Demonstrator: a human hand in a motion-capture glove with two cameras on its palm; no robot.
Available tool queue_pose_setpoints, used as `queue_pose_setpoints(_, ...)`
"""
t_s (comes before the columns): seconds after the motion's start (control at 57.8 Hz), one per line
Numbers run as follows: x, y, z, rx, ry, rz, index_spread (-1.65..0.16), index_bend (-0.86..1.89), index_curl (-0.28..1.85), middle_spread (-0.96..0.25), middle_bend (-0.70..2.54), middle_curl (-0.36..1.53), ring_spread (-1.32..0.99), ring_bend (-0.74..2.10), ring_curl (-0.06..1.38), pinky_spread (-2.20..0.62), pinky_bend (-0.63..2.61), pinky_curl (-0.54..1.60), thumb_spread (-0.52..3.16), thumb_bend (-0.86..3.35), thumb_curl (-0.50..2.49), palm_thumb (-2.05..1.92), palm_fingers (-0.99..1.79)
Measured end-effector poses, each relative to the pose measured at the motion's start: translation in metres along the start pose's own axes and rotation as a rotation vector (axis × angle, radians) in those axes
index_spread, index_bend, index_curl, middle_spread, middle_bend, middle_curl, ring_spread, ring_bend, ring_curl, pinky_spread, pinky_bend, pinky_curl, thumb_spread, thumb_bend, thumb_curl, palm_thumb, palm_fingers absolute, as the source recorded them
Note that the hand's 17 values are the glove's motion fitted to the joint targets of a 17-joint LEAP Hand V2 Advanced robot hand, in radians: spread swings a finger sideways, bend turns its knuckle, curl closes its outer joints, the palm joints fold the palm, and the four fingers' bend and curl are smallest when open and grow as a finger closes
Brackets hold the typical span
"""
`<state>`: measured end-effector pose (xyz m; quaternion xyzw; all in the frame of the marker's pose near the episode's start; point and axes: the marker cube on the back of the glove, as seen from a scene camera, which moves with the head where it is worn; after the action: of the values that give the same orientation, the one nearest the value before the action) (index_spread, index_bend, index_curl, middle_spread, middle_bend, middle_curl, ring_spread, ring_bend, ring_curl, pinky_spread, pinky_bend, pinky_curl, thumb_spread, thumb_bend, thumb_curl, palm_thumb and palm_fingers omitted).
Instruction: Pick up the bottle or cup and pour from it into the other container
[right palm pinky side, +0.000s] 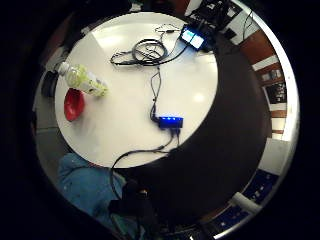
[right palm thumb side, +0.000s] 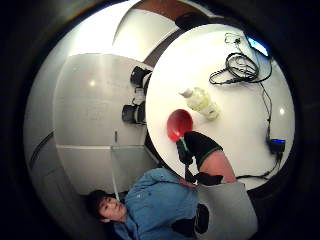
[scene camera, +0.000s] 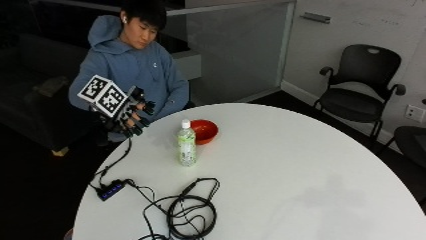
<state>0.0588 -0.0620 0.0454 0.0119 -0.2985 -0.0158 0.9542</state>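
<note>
The bottle (scene camera: 186, 144) stands upright, cap up, red bowl (scene camera: 202, 131) at its one o'clock; the gloved right hand (scene camera: 132, 119) hovers at nine o'clock, fingers relaxed, holding nothing.

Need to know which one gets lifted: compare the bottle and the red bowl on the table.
The bottle stands tall and narrow; the red bowl is low and wide. The bottle is see-through with a pale yellow-green fill and a white cap on; the bowl is opaque red and open-topped. Both stand upright on the white table, close together, and the gloved right hand touches neither.
</note>
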Motion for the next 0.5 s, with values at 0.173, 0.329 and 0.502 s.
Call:
queue_pose_setpoints(0.173,0.019,-0.015,0.021,0.019,-0.154,-0.021,-0.38,0.14,0.24,0.01,0.19,0.29,0.16,0.49,0.28,0.27,0.59,0.25,0.93,-0.03,0.37,0.63,0.14)
queue_pose_setpoints(0.329,0.034,-0.032,0.048,0.001,-0.311,-0.064,-0.39,0.13,0.23,0.01,0.19,0.3,0.17,0.49,0.28,0.28,0.59,0.25,0.92,-0.04,0.37,0.62,0.11)
queue_pose_setpoints(0.502,0.032,-0.052,0.077,-0.015,-0.496,-0.118,-0.39,0.13,0.22,0.0,0.19,0.31,0.17,0.51,0.29,0.28,0.6,0.26,0.9,-0.03,0.36,0.61,0.08)
